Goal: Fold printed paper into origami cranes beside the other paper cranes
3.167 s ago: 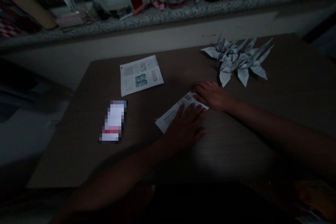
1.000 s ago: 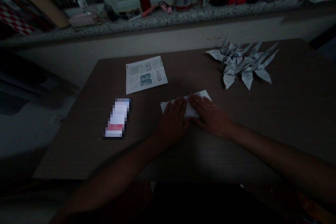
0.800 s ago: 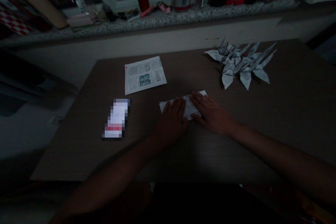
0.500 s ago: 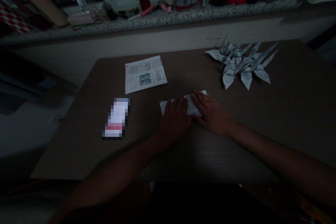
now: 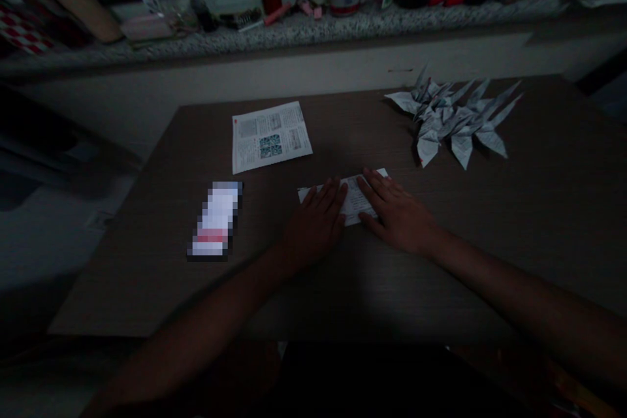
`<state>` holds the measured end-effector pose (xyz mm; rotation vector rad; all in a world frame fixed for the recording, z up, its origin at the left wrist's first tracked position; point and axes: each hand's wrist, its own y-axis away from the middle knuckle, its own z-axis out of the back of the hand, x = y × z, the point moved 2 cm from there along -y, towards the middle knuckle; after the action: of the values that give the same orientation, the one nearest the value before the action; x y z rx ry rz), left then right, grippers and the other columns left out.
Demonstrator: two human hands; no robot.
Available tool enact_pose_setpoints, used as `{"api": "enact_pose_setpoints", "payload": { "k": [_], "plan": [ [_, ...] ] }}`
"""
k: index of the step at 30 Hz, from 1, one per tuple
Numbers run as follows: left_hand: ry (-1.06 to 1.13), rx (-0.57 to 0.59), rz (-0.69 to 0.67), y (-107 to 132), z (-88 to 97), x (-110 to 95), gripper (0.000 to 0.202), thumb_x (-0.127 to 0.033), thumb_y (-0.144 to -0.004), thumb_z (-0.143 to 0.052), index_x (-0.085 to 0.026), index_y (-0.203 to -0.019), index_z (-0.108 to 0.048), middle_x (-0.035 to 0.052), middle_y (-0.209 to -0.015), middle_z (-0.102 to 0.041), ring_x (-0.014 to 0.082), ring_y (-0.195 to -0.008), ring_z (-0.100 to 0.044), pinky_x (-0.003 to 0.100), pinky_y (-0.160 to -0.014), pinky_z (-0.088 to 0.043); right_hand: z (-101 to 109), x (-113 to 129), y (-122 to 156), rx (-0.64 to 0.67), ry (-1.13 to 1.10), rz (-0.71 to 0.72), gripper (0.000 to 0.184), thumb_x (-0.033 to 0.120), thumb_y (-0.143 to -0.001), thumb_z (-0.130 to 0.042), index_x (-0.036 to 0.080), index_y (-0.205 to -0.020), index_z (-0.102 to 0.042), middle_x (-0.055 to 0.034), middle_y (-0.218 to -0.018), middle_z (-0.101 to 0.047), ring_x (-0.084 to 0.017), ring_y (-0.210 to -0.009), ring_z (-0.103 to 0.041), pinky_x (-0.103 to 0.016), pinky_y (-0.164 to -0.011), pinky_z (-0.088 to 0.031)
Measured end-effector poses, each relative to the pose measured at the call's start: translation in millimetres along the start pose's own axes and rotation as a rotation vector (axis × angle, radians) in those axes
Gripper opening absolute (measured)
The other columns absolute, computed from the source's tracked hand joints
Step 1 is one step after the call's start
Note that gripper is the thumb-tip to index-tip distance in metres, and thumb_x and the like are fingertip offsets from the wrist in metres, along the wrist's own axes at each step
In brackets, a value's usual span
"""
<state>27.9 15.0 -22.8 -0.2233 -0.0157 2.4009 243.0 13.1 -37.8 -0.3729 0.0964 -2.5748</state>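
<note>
A piece of printed paper point(image 5: 356, 201) lies flat on the brown table, its lower edge looking folded. My left hand point(image 5: 317, 217) rests palm down on its left part, fingers stretched out. On its right part lies my right hand point(image 5: 396, 210), also flat with the fingers extended and the thumb apart. Printed text shows in the gap between the two hands. Much of the paper is hidden under them.
Beyond my left hand lies another printed sheet point(image 5: 272, 137). A phone point(image 5: 215, 219) with a lit, blurred screen is at the left. Several folded paper cranes point(image 5: 455, 121) cluster at the back right. A cluttered stone windowsill point(image 5: 294, 32) runs behind the table point(image 5: 161, 287).
My left hand has slid a little to the left along the paper, so more print shows between the hands. The right hand has stayed nearly in place.
</note>
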Motion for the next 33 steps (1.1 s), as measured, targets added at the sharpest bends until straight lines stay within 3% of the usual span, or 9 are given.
{"api": "enact_pose_setpoints", "payload": {
  "k": [5, 16, 21, 28, 33],
  "plan": [
    [-0.009, 0.020, 0.047, 13, 5.7, 16, 0.058, -0.035, -0.111, -0.028, -0.009, -0.163, -0.026, 0.0181, -0.172, -0.021, 0.0275, -0.161, -0.018, 0.052, -0.130, -0.021, 0, 0, 0, -0.009, -0.009, 0.006, 0.073, 0.047, -0.106, -0.041, 0.014, -0.168, -0.018, -0.0187, -0.173, -0.017, -0.033, -0.160, -0.016, -0.059, -0.126, -0.026],
    [-0.017, 0.023, 0.038, 15, 7.2, 19, 0.064, -0.046, -0.110, -0.037, -0.014, -0.165, -0.025, 0.0162, -0.173, -0.018, 0.0278, -0.161, -0.019, 0.051, -0.131, -0.021, -3, -1, 1, -0.041, -0.034, 0.005, 0.081, 0.052, -0.106, -0.042, 0.020, -0.169, -0.002, -0.0169, -0.174, -0.016, -0.032, -0.160, -0.019, -0.059, -0.127, -0.025],
    [-0.017, 0.036, 0.041, 16, 6.8, 22, 0.069, -0.050, -0.109, -0.041, -0.014, -0.165, -0.025, 0.0170, -0.173, -0.016, 0.0290, -0.161, -0.016, 0.053, -0.130, -0.023, -1, -8, 3, -0.065, 0.018, -0.091, 0.092, 0.063, -0.102, -0.044, 0.010, -0.168, -0.010, -0.0227, -0.171, -0.021, -0.033, -0.160, -0.019, -0.057, -0.127, -0.024],
    [0.040, -0.032, 0.063, 18, 5.8, 23, 0.071, -0.054, -0.105, -0.048, -0.018, -0.164, -0.031, 0.0170, -0.173, -0.020, 0.0318, -0.161, -0.019, 0.056, -0.129, -0.025, 0, -12, 5, -0.062, 0.034, -0.095, 0.093, 0.065, -0.101, -0.044, 0.010, -0.168, -0.013, -0.0224, -0.171, -0.022, -0.033, -0.159, -0.021, -0.056, -0.128, -0.024],
    [0.107, -0.090, 0.163, 21, 15.9, 41, 0.054, -0.040, -0.111, -0.037, -0.018, -0.160, -0.037, 0.0135, -0.167, -0.037, 0.0280, -0.156, -0.032, 0.055, -0.128, -0.028, 2, -12, 6, -0.063, 0.016, -0.093, 0.093, 0.066, -0.101, -0.045, 0.013, -0.169, -0.009, -0.0213, -0.171, -0.023, -0.033, -0.159, -0.021, -0.058, -0.127, -0.024]
  ]
}}
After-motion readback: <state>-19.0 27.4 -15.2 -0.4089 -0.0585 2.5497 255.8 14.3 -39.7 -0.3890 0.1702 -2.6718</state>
